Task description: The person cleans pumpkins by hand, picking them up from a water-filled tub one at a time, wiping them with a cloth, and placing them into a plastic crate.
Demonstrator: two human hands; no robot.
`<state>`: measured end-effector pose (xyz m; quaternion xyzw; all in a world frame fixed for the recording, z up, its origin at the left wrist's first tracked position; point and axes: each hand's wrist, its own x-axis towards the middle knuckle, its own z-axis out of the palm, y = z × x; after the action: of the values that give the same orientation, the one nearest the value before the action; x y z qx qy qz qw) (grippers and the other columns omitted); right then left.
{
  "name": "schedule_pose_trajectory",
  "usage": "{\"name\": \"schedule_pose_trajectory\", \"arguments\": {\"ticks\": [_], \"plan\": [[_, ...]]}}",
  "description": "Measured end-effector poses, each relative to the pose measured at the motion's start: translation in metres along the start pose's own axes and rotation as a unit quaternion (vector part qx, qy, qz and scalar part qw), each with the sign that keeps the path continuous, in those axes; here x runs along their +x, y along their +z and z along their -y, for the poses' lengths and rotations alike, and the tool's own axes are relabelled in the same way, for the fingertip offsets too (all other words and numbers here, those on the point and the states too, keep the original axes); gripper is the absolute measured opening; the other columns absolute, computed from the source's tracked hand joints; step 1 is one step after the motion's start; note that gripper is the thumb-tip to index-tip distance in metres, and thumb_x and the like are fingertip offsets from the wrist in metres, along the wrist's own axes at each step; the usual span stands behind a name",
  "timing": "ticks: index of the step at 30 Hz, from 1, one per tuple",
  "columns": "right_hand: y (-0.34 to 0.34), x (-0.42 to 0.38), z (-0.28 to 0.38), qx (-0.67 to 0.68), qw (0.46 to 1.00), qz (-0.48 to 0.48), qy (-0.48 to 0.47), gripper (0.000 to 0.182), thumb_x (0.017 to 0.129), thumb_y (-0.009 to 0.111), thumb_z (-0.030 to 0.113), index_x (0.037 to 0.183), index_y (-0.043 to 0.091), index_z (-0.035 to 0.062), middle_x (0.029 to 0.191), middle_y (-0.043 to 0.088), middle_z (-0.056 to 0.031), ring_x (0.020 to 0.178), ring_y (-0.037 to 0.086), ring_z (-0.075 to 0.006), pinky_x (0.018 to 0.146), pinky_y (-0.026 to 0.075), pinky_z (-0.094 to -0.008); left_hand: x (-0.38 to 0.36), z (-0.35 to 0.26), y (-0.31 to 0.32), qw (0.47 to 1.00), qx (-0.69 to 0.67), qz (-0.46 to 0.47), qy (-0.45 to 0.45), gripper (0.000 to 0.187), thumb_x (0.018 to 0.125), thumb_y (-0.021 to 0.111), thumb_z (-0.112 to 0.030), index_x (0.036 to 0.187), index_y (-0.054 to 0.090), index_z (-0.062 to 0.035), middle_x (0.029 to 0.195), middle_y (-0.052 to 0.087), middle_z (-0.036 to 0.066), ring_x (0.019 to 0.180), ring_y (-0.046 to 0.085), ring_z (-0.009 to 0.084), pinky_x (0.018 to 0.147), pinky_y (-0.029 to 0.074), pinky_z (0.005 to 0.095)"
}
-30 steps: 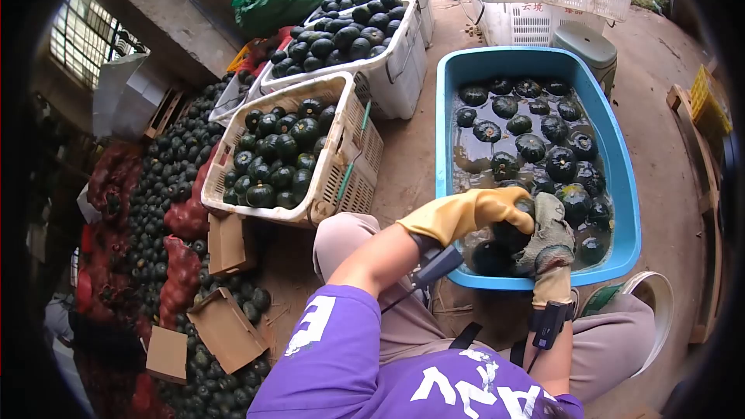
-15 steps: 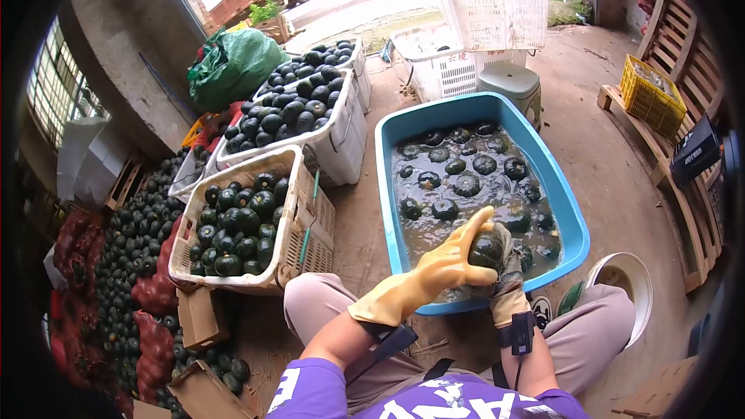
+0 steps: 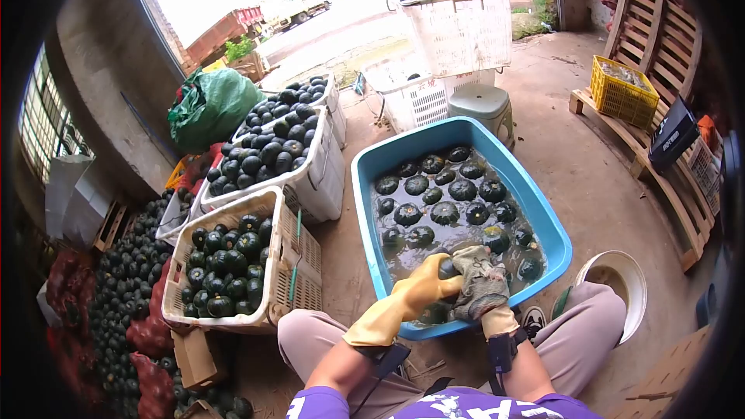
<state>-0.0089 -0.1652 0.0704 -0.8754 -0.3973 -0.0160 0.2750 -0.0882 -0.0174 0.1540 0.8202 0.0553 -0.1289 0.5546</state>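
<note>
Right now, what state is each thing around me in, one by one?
Left hand: yellow-gloved, fingers curled around a dark squash
Right hand: grey-gloved, against that squash, grip unclear
Blue tub: uncovered, holding water and squash
Water: murky
Tub squash: wet, tops showing above the water
Front crate: filled with squash
Stool: upright
White bucket: uncovered
Green bag: bulging
Yellow crate: open on top

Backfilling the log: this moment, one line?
yellow-gloved left hand: on dark squash; grey-gloved right hand: against it; blue tub: water, more squashes

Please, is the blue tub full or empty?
Partly full: murky water and dark squashes lie in the blue tub, below its rim.
</note>
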Motion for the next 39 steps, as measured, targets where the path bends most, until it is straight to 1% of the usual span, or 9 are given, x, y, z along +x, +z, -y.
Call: {"name": "schedule_pose_trajectory", "arguments": {"ticks": [3, 5, 9, 13, 18, 23, 27, 29, 39], "plan": [[-0.001, 0.001, -0.008, 0.045, 0.999, 0.018, -0.009, 0.062, 0.062, 0.083, 0.032, 0.119, 0.066, 0.0133, 0.123, 0.065, -0.0168, 0.114, 0.063, -0.0355, 0.099, 0.051, -0.0437, -0.010, -0.023, -0.021, 0.961, 0.248, 0.044, -0.111, 0.086, 0.080, 0.081, -0.039, 0.149, 0.043, -0.0054, 0.136, 0.059, 0.014, 0.126, 0.057, 0.0264, 0.108, 0.043, 0.0372], [-0.005, 0.002, -0.007, 0.106, 0.994, -0.005, 0.011, 0.063, 0.062, 0.083, 0.032, 0.119, 0.066, 0.0133, 0.123, 0.065, -0.0168, 0.114, 0.063, -0.0355, 0.099, 0.051, -0.0436, -0.002, 0.008, -0.034, 0.994, 0.082, 0.023, 0.073, 0.088, 0.080, 0.081, -0.032, 0.152, 0.039, -0.0061, 0.137, 0.057, 0.014, 0.125, 0.057, 0.0251, 0.106, 0.044, 0.0359], [-0.005, -0.009, 0.000, -0.038, 0.998, -0.043, 0.038, 0.065, 0.062, 0.081, 0.034, 0.123, 0.064, 0.0176, 0.120, 0.068, -0.0127, 0.110, 0.067, -0.0316, 0.089, 0.054, -0.0463, 0.000, 0.005, 0.001, 0.940, -0.326, -0.073, -0.070, 0.075, 0.090, 0.075, -0.035, 0.149, 0.040, -0.0041, 0.132, 0.057, 0.015, 0.119, 0.058, 0.0202, 0.101, 0.046, 0.0313], [0.007, -0.005, -0.013, 0.020, 0.999, 0.026, -0.031, 0.050, 0.072, 0.076, 0.030, 0.120, 0.066, 0.0172, 0.121, 0.067, -0.0127, 0.109, 0.066, -0.0316, 0.087, 0.055, -0.0477, -0.011, -0.003, -0.017, 0.991, 0.132, 0.027, -0.020, 0.082, 0.084, 0.079, -0.043, 0.146, 0.045, -0.0036, 0.136, 0.059, 0.021, 0.126, 0.057, 0.0269, 0.108, 0.042, 0.0369], [-0.004, -0.004, -0.004, 0.050, 0.994, -0.093, -0.023, 0.039, 0.079, 0.071, 0.024, 0.116, 0.066, 0.0118, 0.122, 0.066, -0.0125, 0.113, 0.065, -0.0309, 0.094, 0.052, -0.0456, 0.010, 0.036, 0.002, 0.925, -0.369, -0.085, -0.031, 0.070, 0.093, 0.072, -0.040, 0.147, 0.045, -0.0043, 0.127, 0.061, 0.012, 0.117, 0.059, 0.0183, 0.101, 0.047, 0.0320], [-0.001, -0.005, -0.004, -0.029, 0.999, 0.022, 0.033, 0.036, 0.081, 0.069, 0.030, 0.115, 0.068, 0.0183, 0.117, 0.068, -0.0099, 0.108, 0.068, -0.0284, 0.081, 0.056, -0.0429, -0.014, -0.007, -0.009, 0.992, 0.114, -0.035, -0.048, 0.073, 0.089, 0.073, -0.048, 0.142, 0.052, -0.0025, 0.131, 0.062, 0.018, 0.128, 0.055, 0.0253, 0.108, 0.040, 0.0329], [0.010, -0.007, 0.004, -0.075, 0.993, -0.025, 0.084, 0.038, 0.083, 0.066, 0.033, 0.113, 0.067, 0.0101, 0.124, 0.066, -0.0141, 0.109, 0.066, -0.0303, 0.087, 0.055, -0.0433, 0.020, 0.026, -0.002, 0.965, -0.172, -0.196, -0.011, 0.043, 0.095, 0.071, -0.038, 0.121, 0.063, -0.0044, 0.099, 0.063, 0.001, 0.090, 0.055, 0.0077, 0.081, 0.044, 0.0231], [0.041, 0.001, 0.006, 0.021, 0.974, -0.224, 0.010, 0.041, 0.080, 0.068, 0.028, 0.117, 0.065, 0.0109, 0.122, 0.066, -0.0140, 0.107, 0.066, -0.0316, 0.086, 0.055, -0.0453, 0.044, 0.041, 0.010, 0.953, -0.048, -0.298, -0.041, 0.039, 0.100, 0.064, -0.040, 0.116, 0.067, -0.0039, 0.094, 0.066, 0.000, 0.085, 0.057, 0.0091, 0.077, 0.045, 0.0234], [0.016, -0.021, -0.013, 0.241, 0.949, -0.200, -0.047, 0.094, 0.059, 0.087, 0.026, 0.141, 0.044, 0.0087, 0.135, 0.055, -0.0205, 0.126, 0.055, -0.0398, 0.110, 0.043, -0.0428, 0.063, 0.038, 0.005, 0.945, -0.204, -0.190, 0.173, 0.039, 0.104, 0.053, -0.030, 0.102, 0.074, 0.0022, 0.101, 0.074, 0.013, 0.089, 0.067, 0.0176, 0.082, 0.051, 0.0293]]}}
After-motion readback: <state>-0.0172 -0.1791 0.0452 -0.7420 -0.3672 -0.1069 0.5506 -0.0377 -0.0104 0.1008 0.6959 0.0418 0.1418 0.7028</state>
